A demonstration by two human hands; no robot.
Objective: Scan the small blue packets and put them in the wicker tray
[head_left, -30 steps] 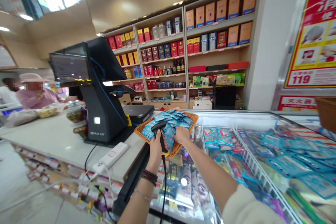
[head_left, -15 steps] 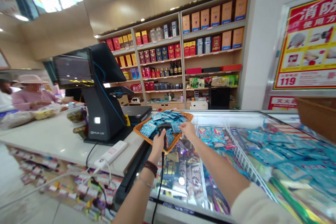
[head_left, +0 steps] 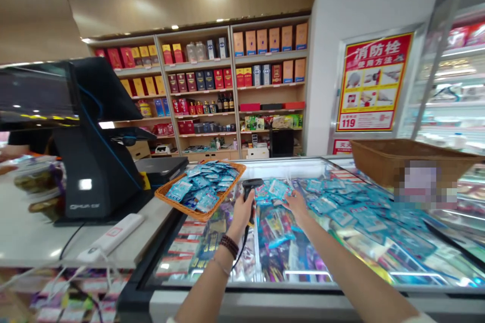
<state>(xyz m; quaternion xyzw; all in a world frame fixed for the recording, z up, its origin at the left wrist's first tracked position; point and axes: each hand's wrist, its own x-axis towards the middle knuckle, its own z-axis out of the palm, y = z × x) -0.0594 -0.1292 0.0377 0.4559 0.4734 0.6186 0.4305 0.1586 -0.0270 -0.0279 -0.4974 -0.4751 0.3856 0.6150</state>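
My left hand [head_left: 243, 210] is wrapped round the handle of a black corded scanner [head_left: 251, 184], held over the glass-topped freezer [head_left: 197, 295]. To its right, my right hand [head_left: 296, 205] pinches a blue packet [head_left: 279, 189] by its lower edge, a little in front of the scanner's head. An orange wicker basket [head_left: 204, 216] heaped with blue packets [head_left: 206, 184] sits left of my hands, at the freezer's left edge. More blue packets [head_left: 356, 217] are spread out to the right of my right hand.
A black point-of-sale terminal [head_left: 102, 161] stands on the white counter [head_left: 22, 232] at left, near a white power strip [head_left: 113, 234] with cables. A brown basket [head_left: 375, 166] is at the right. Shelves of boxed goods [head_left: 204, 81] line the back wall.
The view has turned right. Both hands have moved from over the wicker basket to the freezer top on its right, the left with the scanner, the right with a blue packet.
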